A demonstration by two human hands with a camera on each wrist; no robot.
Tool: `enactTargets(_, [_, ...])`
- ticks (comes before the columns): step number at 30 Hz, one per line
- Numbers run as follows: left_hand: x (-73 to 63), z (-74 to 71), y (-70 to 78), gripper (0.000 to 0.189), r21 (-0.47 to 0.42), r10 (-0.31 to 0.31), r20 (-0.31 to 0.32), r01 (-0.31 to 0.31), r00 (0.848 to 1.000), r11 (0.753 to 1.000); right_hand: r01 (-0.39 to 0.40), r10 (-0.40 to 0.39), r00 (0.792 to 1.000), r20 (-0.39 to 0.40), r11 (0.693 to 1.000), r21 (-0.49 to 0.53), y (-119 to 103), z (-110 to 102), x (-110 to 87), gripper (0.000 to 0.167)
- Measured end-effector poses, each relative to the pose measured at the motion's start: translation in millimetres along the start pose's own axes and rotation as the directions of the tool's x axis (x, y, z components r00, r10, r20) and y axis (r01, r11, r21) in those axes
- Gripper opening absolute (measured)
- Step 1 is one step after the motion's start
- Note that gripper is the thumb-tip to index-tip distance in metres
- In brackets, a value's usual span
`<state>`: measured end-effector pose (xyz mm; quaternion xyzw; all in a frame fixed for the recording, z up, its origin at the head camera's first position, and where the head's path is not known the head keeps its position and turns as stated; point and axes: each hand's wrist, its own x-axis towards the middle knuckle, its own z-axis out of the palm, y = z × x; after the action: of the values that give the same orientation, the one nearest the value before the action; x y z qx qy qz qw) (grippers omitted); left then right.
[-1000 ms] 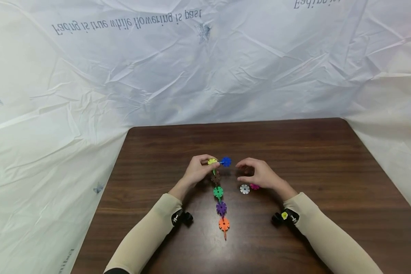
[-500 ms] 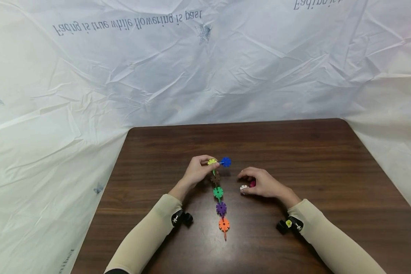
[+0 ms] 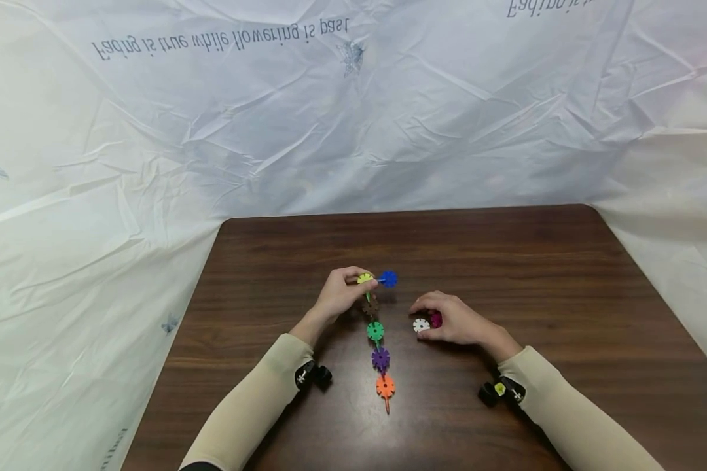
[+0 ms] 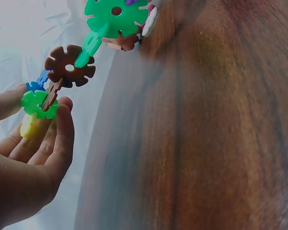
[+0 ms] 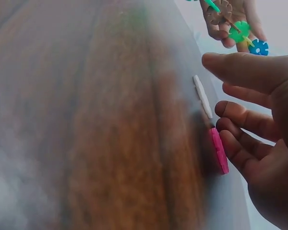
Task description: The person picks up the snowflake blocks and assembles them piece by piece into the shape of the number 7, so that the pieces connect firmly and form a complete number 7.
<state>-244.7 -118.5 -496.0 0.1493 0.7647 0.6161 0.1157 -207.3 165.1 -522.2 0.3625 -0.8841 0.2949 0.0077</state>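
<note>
My left hand pinches the top end of a chain of notched plastic interlocking discs, at the yellow disc. A blue disc sticks out to its right. Below hang a light-green disc, a brown disc, a green disc, a purple disc and an orange disc. My right hand hovers low over the table, thumb and fingers apart. Between them lies a white disc, and a pink disc sits under the curled fingers.
The dark wooden table has rounded far corners. Behind it and down the left side hangs a creased white plastic sheet with printed lettering. Each wrist carries a small black camera.
My right hand has come down and toward me, from above the loose discs to right around the white and pink ones. The left hand and the chain have stayed put.
</note>
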Motion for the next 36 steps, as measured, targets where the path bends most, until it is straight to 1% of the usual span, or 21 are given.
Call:
enactTargets(5, [0.8,0.7,-1.3,0.036,0.02,0.001,-0.006,-0.001,1.0,1.0,0.056,-0.054,0.997,0.046,0.998,-0.034,-0.3,-2.1,0.2,0.038])
enactTargets(8, [0.9,0.5,-1.5,0.033,0.028,0.0,-0.01,0.0,1.0,1.0,0.084,-0.08,0.995,0.062,0.995,-0.054,1.4,-2.5,1.4,0.034])
enactTargets(13, [2.0,0.2,-2.2,0.028,0.028,0.009,-0.005,-0.009,1.0,1.0,0.091,-0.088,0.994,0.064,0.995,-0.05,3.5,-1.8,3.5,0.03])
enactTargets(21, [6.2,-0.7,-5.2,0.023,0.035,0.03,-0.002,-0.03,1.0,0.999,0.059,-0.06,0.997,-0.038,0.998,-0.03,6.1,-4.6,11.2,0.026])
enactTargets(25, [4.7,-0.5,-4.6,0.024,0.04,0.018,0.008,-0.018,1.0,0.999,0.046,-0.046,0.996,-0.072,0.999,-0.006,4.4,-8.8,14.9,0.022])
enactTargets(29, [3.6,-0.2,-2.2,0.025,0.042,0.002,0.015,-0.003,1.0,0.999,0.047,-0.048,0.991,-0.123,0.999,-0.008,2.5,-14.1,20.9,0.021])
enactTargets(32, [2.9,0.4,2.9,0.025,0.05,0.003,0.027,-0.005,1.0,0.999,0.053,-0.055,0.985,-0.161,0.998,-0.017,1.1,-18.7,26.4,0.023])
enactTargets(36, [-4.7,1.9,19.4,0.024,0.048,0.008,0.049,-0.011,0.999,0.999,0.035,-0.035,0.984,-0.175,0.999,-0.005,-0.1,-23.5,31.9,0.025])
